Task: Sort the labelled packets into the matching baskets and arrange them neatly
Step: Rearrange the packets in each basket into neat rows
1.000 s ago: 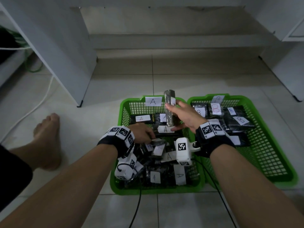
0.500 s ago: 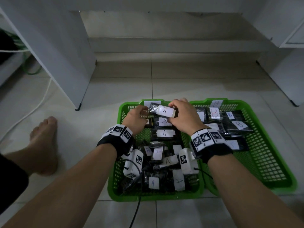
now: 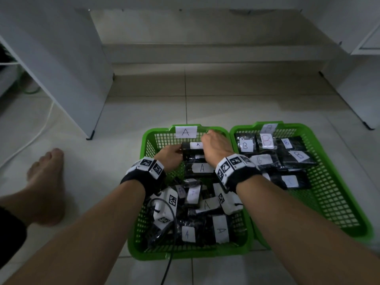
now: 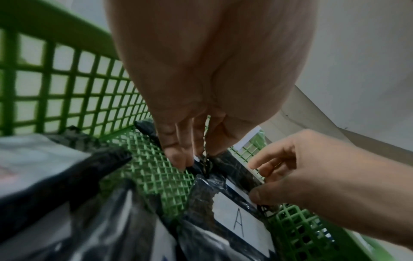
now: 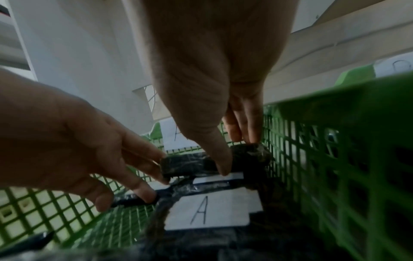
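Packets with A labels lie loose and overlapping in the near part of the A basket [image 3: 144, 202]. Further in, my left hand [image 3: 169, 156] and right hand [image 3: 216, 149] hold one black packet [image 3: 192, 150] at its two ends, fingers [image 5: 221, 164] pinching it, low at the far wall. I judge it light, soft and slippery in its film; the ends grip best. Its underside is hidden. The B basket [image 3: 339, 202] label is blurred.
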`<action>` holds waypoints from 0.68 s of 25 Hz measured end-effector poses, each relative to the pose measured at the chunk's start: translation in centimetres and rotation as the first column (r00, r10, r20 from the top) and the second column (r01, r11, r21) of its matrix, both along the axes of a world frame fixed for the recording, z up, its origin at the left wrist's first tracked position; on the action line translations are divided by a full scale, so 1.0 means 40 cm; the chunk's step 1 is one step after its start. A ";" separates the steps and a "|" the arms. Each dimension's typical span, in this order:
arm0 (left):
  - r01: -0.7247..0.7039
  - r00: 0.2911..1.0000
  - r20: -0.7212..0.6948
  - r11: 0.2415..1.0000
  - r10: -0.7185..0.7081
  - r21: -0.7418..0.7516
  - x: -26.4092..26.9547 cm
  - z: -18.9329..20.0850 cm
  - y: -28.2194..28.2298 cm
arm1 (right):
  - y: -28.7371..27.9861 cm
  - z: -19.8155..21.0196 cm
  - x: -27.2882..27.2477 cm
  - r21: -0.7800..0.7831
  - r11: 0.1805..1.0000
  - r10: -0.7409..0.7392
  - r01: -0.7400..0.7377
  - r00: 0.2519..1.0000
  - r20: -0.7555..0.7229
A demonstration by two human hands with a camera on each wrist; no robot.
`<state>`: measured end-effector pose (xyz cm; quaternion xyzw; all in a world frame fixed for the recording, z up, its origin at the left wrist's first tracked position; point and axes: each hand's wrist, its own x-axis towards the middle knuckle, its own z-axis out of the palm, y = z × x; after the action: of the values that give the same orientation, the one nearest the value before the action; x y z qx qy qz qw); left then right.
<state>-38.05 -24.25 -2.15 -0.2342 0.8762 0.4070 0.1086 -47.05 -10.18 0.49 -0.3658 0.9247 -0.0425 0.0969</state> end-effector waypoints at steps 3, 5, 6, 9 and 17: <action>0.064 0.997 0.039 0.994 -0.061 -0.090 0.004 0.024 -0.002 | 0.006 0.011 0.013 -0.062 0.998 -0.023 0.024 1.000 0.021; 0.057 0.998 0.027 0.984 -0.053 -0.170 0.012 0.055 -0.004 | 0.013 0.029 0.032 -0.121 0.991 -0.048 0.059 0.995 0.090; 0.071 0.997 0.030 0.977 -0.066 -0.200 0.021 0.072 -0.005 | 0.018 0.039 0.044 -0.120 0.989 -0.060 0.082 0.982 0.178; 0.202 0.978 0.103 0.958 -0.184 -0.205 0.064 0.103 -0.003 | 0.043 0.059 0.076 0.065 0.996 -0.078 0.056 0.906 0.417; 0.358 0.928 0.214 0.892 -0.306 -0.276 0.140 0.085 0.079 | 0.161 0.100 0.105 0.214 0.975 -0.051 -0.055 0.886 0.462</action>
<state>-32.46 -21.09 1.27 -0.1275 0.9441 0.2191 0.2106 -42.87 -3.72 4.48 -0.3330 0.8730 -0.0257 0.3553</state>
